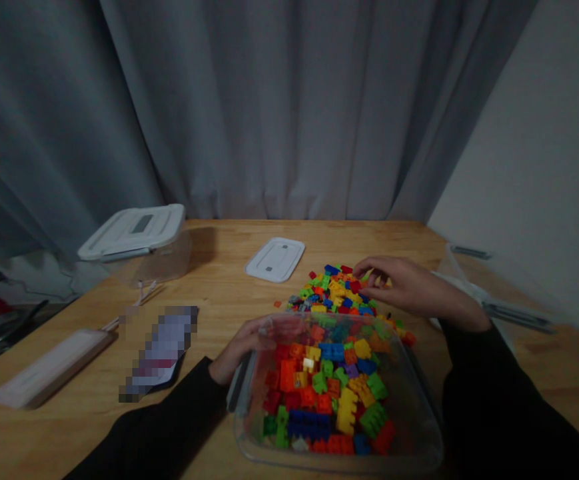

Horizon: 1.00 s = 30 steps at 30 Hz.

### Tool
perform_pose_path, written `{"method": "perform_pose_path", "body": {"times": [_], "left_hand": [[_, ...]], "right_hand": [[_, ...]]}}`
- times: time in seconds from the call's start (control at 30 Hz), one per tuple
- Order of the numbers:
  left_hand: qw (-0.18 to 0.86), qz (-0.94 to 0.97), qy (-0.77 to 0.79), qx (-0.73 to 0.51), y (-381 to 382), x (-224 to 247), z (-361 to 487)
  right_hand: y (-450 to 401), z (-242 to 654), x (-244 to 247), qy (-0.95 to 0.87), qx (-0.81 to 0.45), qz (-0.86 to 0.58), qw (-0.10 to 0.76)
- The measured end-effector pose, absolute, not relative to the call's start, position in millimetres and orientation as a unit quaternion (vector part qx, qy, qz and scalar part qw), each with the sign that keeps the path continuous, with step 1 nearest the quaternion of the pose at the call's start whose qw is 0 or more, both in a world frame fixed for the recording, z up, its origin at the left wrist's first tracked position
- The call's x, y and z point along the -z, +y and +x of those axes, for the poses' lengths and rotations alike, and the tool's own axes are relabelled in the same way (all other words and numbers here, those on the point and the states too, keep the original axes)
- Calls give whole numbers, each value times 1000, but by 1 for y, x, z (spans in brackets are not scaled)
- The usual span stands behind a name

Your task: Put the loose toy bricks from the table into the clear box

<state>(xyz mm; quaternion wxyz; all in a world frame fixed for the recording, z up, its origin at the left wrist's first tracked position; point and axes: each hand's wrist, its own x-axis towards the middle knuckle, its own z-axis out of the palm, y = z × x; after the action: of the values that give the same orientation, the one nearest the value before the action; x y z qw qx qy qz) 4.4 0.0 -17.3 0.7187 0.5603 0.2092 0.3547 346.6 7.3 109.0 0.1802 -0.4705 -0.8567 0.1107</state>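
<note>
A clear plastic box (432,437) stands close in front of me with many coloured toy building bricks (319,387) inside. My left hand (249,341) holds the box at its far left corner, the fingers lying along the far wall and partly seen through the plastic. Beyond the box, more loose bricks (336,288) are heaped on the table. My right hand (396,283) is at the right side of this heap, palm down. Its fingers are bent and the thumb is apart from them, with no brick visibly gripped.
A lidded clear bin (136,240) stands at the back left. Behind the heap lies a white lid (275,260). To the left are a power strip (54,367) and a phone-like, pixelated object (162,353). Another clear container (499,293) is at the right, partly behind my right arm.
</note>
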Motion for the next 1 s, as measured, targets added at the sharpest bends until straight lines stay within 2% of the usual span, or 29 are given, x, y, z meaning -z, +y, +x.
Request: {"method": "perform_pose_path", "body": {"times": [0.33,0.57,1.0], "left_hand": [[731,545,206,-356,-1,16,5],[728,536,229,-361,-4,14,7],[729,548,211,-352,-1,14,6]], "right_hand": [[-28,309,-117,-891,-168,-410,102],[-36,295,-108,-914,-173,-356,93],[-39,283,-92,-907,-214,-363,27]]}}
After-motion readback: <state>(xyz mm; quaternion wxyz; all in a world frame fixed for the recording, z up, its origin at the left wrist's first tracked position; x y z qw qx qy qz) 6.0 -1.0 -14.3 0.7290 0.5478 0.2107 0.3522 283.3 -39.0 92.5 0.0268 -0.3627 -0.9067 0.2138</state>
